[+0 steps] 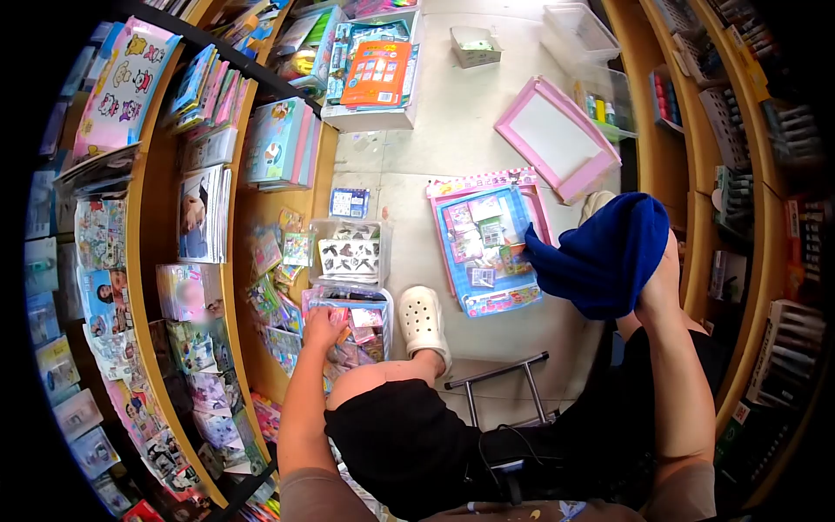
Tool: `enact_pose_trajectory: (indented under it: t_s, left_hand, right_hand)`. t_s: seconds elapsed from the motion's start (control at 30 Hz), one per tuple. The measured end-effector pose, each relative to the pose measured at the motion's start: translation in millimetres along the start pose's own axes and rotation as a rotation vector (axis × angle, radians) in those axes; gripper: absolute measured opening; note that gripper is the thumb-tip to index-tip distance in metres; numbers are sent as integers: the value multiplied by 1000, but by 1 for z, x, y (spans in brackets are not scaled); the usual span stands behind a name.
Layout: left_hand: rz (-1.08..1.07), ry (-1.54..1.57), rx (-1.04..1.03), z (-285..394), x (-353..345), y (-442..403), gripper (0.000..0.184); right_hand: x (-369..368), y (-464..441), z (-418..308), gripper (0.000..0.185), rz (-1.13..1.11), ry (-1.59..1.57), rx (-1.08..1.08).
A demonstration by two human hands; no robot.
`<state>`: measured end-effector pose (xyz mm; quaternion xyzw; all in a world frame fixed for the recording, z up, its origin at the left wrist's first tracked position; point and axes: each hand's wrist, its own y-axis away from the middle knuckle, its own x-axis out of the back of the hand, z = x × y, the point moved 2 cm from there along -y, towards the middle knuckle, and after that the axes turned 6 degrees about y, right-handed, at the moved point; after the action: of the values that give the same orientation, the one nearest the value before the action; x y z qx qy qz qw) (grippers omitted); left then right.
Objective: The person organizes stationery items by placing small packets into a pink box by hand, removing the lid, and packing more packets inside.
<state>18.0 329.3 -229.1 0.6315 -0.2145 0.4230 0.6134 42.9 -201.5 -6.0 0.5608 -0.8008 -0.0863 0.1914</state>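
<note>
My left hand reaches down to a white plastic bin filled with small colourful packets. Its fingers are curled among the packets at the bin's left side, and what they grip is hard to make out. A bunched blue cloth hangs from my right hand, which is mostly covered by it. Left of the cloth, on the floor, lies a pink-and-blue flat package with several small packets on top.
A clear tub of black-and-white items stands behind the bin. Farther off are a pink-framed board, a small grey box and a white box of booklets. Stocked shelves line both sides. A metal stool frame is between my legs.
</note>
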Motion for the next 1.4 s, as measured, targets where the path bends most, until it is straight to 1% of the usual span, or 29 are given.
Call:
enact_pose_trajectory:
  t_s: [0.07,0.13,0.23,0.33,0.37,0.4,0.5,0.57,0.63,0.7,0.77,0.83,0.87,0.93,0.97,1.03,1.17,1.27,1.33,1.37,1.4]
  left_hand:
    - [-5,-6,4,4,3,-1,53]
    - [-3,-20,1,7,1,-2,52]
    - [5,-37,3,19,2,0,51]
    - [53,-29,-147,26,5,-16,47]
    - [66,-32,-203,42,17,-20,47]
    - [19,-17,-243,60,28,-24,41]
    - [-125,-85,-404,125,49,-38,37]
    - [-224,-210,-510,183,54,-35,34]
    - [-242,-332,-630,227,32,-34,32]
    - [-231,-275,-740,260,-12,-31,36]
    - [-156,-195,-811,290,-60,-16,36]
    - [58,-199,-845,306,-112,-5,34]
    - [165,-197,-860,312,-125,0,34]
    - [265,-250,-785,314,-145,9,30]
    - [315,-277,-741,314,-150,12,28]
    - [280,-289,-777,316,-157,12,25]
    - [294,-336,-843,314,-152,9,24]
    - [146,-85,-797,315,-128,14,26]
    - [18,245,-621,313,-119,7,29]
    - [-40,407,-530,311,-114,5,30]
    - [11,398,-531,310,-109,7,30]
  right_hand:
    - [2,0,-4,33,-2,9,23]
    - [6,-2,-5,34,-23,36,-8]
    - [11,1,-4,37,23,-27,-57]
    - [20,2,-4,41,99,-91,-57]
    - [23,2,-4,42,123,-110,-57]
    - [27,2,-5,42,116,-150,-29]
    - [35,0,-14,44,-24,-343,-5]
    - [37,1,-19,45,-78,-415,-24]
    - [38,2,-19,45,-51,-430,-45]
    - [40,1,-17,45,-21,-469,-54]
    - [43,-1,-7,46,17,-511,-42]
    - [47,-3,5,47,52,-576,-49]
    - [48,-5,10,47,64,-600,-62]
    - [44,-5,12,47,103,-615,-100]
    - [44,-5,15,47,75,-610,-105]
    - [41,-7,18,47,7,-607,-105]
    - [36,-8,17,43,75,-502,-143]
    - [32,-9,14,40,18,-485,-120]
    - [25,-7,1,38,-14,-430,-160]
    - [23,-7,-3,35,-16,-419,-173]
    - [21,-6,-6,31,-19,-408,-186]
